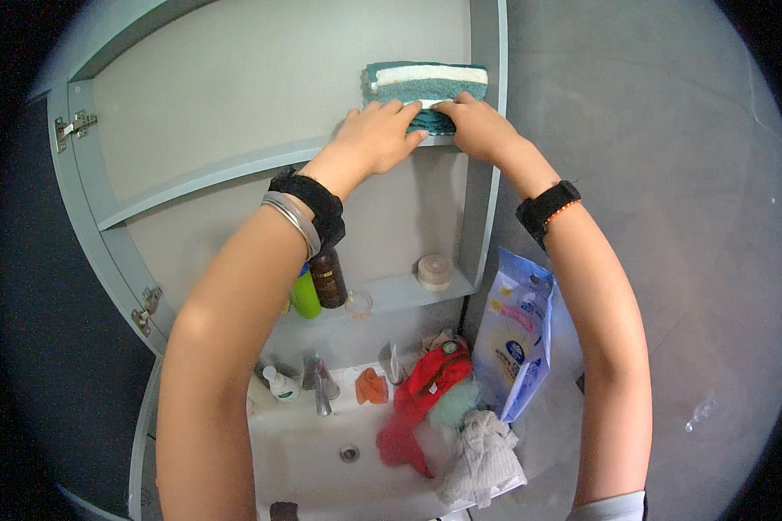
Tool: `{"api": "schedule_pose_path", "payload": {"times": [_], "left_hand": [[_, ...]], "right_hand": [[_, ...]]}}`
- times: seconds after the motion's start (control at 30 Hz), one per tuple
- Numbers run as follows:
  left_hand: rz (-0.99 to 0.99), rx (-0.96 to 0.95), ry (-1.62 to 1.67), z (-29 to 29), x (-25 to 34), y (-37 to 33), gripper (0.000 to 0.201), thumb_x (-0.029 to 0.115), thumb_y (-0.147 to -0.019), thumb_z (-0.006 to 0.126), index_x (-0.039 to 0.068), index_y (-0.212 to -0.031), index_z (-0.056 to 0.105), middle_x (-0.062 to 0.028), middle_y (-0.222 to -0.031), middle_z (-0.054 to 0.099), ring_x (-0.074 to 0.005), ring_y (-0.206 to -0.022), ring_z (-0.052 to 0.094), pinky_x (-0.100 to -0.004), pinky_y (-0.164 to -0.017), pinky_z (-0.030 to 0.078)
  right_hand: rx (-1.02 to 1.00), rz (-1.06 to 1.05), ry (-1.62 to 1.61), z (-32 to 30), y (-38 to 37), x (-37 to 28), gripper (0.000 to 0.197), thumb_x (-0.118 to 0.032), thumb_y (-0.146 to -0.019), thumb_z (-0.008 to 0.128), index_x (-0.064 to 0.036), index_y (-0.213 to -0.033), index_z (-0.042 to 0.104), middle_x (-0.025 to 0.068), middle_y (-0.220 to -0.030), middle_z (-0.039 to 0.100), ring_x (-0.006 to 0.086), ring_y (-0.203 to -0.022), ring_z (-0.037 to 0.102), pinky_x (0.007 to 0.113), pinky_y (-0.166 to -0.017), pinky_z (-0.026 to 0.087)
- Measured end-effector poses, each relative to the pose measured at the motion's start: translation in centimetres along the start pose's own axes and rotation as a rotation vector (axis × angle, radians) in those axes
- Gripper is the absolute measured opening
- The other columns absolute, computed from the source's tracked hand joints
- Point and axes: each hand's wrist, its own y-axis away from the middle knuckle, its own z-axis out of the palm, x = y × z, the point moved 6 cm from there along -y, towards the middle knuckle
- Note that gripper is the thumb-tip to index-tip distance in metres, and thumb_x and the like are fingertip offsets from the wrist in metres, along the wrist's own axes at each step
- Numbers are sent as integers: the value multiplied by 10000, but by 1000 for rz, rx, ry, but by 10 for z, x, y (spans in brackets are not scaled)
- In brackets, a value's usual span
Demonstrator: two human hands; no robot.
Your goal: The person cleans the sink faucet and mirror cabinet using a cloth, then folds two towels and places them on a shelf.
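Note:
A stack of folded green and white towels (430, 85) rests at the right end of the cabinet's upper shelf (235, 174). My left hand (375, 137) grips the front left of the stack, its thumb low on the front edge and its fingers on top. From the right, my right hand (482, 128) has bent fingers on the same front edge; its thumb is hidden. The fingertips of both hands nearly meet over a white band of towel.
Below, a lower shelf (400, 293) bears a brown bottle (328, 280), a green bottle (305, 297) and a round jar (434, 273). Red cloth (426, 382) and grey cloth (487, 456) lie over the sink (308, 451), near the faucet (320, 386). A blue-white package (517, 339) stands at the right.

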Motion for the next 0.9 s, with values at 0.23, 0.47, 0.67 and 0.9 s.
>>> {"api": "schedule_pose_path", "payload": {"times": [0.23, 0.47, 0.67, 0.9], "left_hand": [[-83, -29, -10, 10, 1, -6, 514, 465, -874, 382, 95, -1223, 460, -119, -1201, 464, -319, -1128, 420, -467, -896, 381], [-99, 59, 55, 18, 1, -7, 525, 471, -868, 392, 61, -1182, 492, -137, -1225, 435, -332, -1161, 386, -465, -921, 393], [-23, 71, -15, 7, -1, 0, 498, 409, -868, 445, 21, -1179, 473, -150, -1159, 477, -307, -1056, 466, -414, -862, 428], [110, 122, -319, -5, 3, 19, 370, 346, -897, 415, 84, -1143, 502, -104, -1060, 541, -268, -973, 536, -409, -848, 421]], "right_hand": [[-2, 41, -7, 2, -8, 7, 359, -61, -790, 508, -134, -1139, 550, 149, -1084, 561, 300, -984, 564, 397, -850, 460], [-1, 91, 74, 12, -7, 4, 352, -91, -810, 510, -128, -1160, 525, 152, -1121, 538, 325, -973, 565, 389, -860, 457], [215, 87, -70, -11, 5, 9, 380, 42, -736, 460, -89, -1083, 545, 156, -1042, 539, 349, -962, 540, 418, -813, 459], [431, 60, 136, -55, 27, 16, 234, -33, -747, 505, -61, -971, 567, 150, -950, 564, 333, -858, 591, 411, -721, 505]]}}
